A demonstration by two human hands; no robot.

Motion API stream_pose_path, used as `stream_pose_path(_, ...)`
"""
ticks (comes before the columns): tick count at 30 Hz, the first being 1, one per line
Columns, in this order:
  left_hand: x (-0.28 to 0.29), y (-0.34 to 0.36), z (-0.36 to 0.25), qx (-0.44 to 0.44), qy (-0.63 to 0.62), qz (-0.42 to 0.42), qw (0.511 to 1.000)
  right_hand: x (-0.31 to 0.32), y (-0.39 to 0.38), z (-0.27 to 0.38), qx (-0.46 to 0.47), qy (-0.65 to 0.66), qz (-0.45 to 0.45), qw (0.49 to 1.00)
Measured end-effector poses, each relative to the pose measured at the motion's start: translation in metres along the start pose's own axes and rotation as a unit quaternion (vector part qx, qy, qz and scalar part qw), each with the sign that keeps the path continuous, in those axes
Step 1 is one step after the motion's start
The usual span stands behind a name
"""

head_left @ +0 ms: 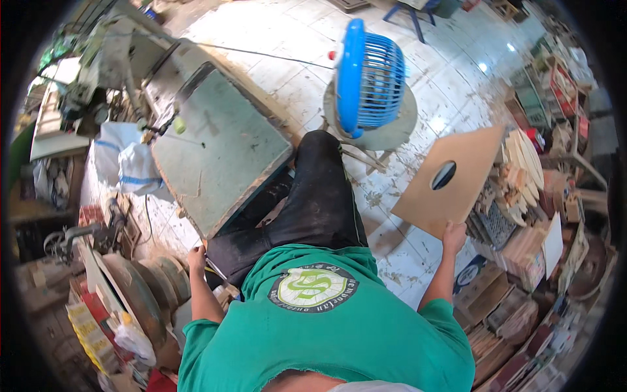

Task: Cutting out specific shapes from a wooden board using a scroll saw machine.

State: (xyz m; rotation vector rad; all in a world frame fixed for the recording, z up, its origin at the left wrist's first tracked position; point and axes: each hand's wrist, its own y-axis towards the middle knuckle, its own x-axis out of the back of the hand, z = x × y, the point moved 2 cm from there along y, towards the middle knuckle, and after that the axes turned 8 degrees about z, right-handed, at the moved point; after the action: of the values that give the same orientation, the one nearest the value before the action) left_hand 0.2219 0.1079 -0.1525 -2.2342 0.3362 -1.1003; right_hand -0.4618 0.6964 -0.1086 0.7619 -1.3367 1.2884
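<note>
Out to the right, my right hand (pixel 454 236) grips the near edge of a flat brown board (pixel 418 204). The board is tilted and has an oval hole near its middle. My left hand (pixel 196 257) is closed beside the near corner of a worn grey-green machine table (pixel 225 147). What its fingers hold, if anything, is too small to make out; a thin pale strip shows just beside it. My legs in dark trousers are by the table's right edge, one partly hidden beneath it.
A blue fan (pixel 379 81) stands on the tiled floor ahead. Stacked wood pieces (pixel 522 173) and boxes crowd the right side. White sacks (pixel 137 166) lie left of the table, with round drum-like parts (pixel 140 284) nearer me. A dark cable (pixel 261 55) runs toward the fan.
</note>
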Motion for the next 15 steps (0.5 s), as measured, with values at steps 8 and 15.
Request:
stream_pose_path(8,-0.008,0.001,-0.054,-0.005,-0.043,-0.002,0.999,0.009,0.019,-0.005,0.026,0.076,0.001,0.997)
stream_pose_path(15,-0.006,0.006,-0.038,0.003,-0.155,0.031,0.987,0.013,0.045,-0.053,-0.087,0.067,-0.004,0.994)
